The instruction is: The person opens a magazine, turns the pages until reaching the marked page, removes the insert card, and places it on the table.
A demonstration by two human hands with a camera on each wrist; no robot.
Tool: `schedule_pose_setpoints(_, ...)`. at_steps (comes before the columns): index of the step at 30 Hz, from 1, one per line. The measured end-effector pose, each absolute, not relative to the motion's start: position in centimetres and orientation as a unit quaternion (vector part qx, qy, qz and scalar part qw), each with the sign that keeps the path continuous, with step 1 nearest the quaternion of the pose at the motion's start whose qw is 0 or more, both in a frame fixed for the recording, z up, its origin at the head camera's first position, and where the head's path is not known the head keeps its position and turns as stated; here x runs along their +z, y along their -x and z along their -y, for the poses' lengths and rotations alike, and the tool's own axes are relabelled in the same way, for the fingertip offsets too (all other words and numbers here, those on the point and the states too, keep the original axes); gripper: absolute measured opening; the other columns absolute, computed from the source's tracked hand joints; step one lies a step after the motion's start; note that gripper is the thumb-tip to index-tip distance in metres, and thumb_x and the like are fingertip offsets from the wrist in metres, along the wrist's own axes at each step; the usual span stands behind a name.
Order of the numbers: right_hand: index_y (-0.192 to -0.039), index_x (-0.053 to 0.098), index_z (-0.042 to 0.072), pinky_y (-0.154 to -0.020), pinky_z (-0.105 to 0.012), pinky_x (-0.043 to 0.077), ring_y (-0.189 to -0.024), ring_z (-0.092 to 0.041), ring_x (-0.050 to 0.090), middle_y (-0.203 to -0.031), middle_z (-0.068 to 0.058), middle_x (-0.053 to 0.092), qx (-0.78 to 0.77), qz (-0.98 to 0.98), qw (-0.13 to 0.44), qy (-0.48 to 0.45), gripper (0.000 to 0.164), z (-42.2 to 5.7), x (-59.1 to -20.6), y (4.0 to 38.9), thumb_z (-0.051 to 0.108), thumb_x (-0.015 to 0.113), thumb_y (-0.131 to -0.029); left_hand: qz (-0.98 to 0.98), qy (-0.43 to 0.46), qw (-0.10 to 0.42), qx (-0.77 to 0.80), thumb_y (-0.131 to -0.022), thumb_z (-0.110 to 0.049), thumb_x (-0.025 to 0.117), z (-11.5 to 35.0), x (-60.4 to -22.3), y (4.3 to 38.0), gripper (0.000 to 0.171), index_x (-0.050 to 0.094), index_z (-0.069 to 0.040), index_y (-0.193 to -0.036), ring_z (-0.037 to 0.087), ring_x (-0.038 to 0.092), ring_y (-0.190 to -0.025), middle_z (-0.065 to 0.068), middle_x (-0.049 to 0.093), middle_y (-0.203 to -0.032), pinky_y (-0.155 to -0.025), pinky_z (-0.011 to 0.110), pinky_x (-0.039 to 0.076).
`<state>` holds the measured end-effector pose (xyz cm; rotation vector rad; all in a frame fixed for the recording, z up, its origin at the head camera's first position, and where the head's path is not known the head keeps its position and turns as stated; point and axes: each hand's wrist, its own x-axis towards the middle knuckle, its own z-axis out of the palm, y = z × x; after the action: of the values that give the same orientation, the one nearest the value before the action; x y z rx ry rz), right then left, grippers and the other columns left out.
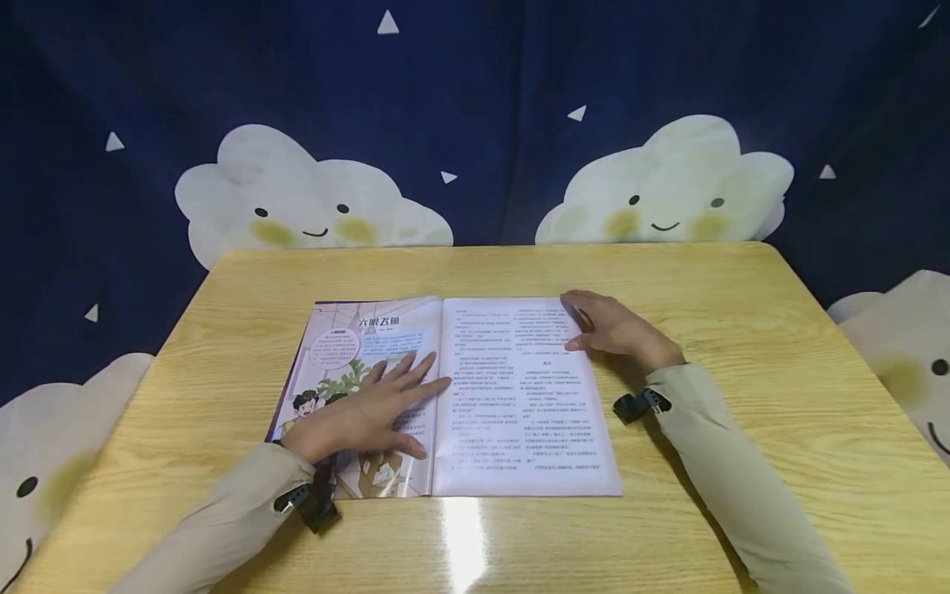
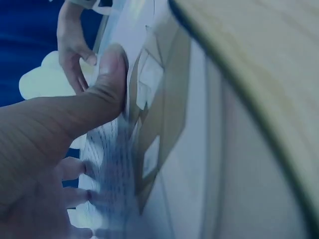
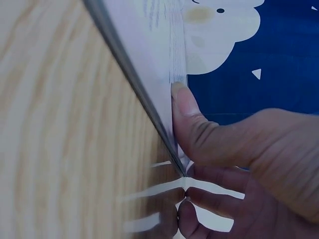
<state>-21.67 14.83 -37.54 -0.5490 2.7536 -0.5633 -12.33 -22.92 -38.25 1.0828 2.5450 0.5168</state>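
A magazine lies spread flat on the wooden table, with a coloured illustration on its left page and columns of print on the right. My left hand rests across the left page, fingers spread and pointing toward the centre fold. In the left wrist view, its thumb lies along the page surface. My right hand is at the far right corner of the magazine. Its thumb touches the page by the edge, while the other fingertips reach the table beside the corner. A gap shows between thumb and forefinger.
The light wooden table extends around the magazine on every side. Behind it hangs a dark blue cloth with smiling clouds and small white triangles. A dark strap with a small device sits on each wrist.
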Motion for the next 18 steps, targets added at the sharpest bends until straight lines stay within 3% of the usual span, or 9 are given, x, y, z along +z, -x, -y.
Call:
schedule_pose_setpoints(3, -0.147, 0.033, -0.005, -0.114, -0.051, 0.021, -0.141, -0.041, 0.025, -0.152, -0.025, 0.029, -0.194, -0.953, 0.138, 0.189, 0.082, -14.8, -37.5, 21.6, 0.015, 0.079, -0.081, -0.891, -0.377, 0.176, 0.183, -0.075, -0.051, 0.072, 22.2, -38.6, 12.4, 0.098, 0.026, -0.016, -0.154, 0.038, 0.001, -0.146, 0.017, 0.005, -0.16, -0.111, 0.064, 0.0)
schedule_pose_setpoints(18, -0.147, 0.031, -0.004, -0.112, -0.052, 0.024, -0.139, -0.041, 0.028, -0.151, -0.024, 0.032, -0.209, -0.954, 0.149, 0.152, 0.086, -16.2, -37.5, 21.4, 0.012, 0.08, -0.079, -0.894, -0.377, 0.172, 0.17, -0.078, -0.053, 0.069, 20.2, -38.7, 12.0, 0.095, 0.025, -0.016, -0.154, 0.036, 0.003, -0.146, 0.018, 0.005, -0.16, -0.112, 0.063, 0.001)
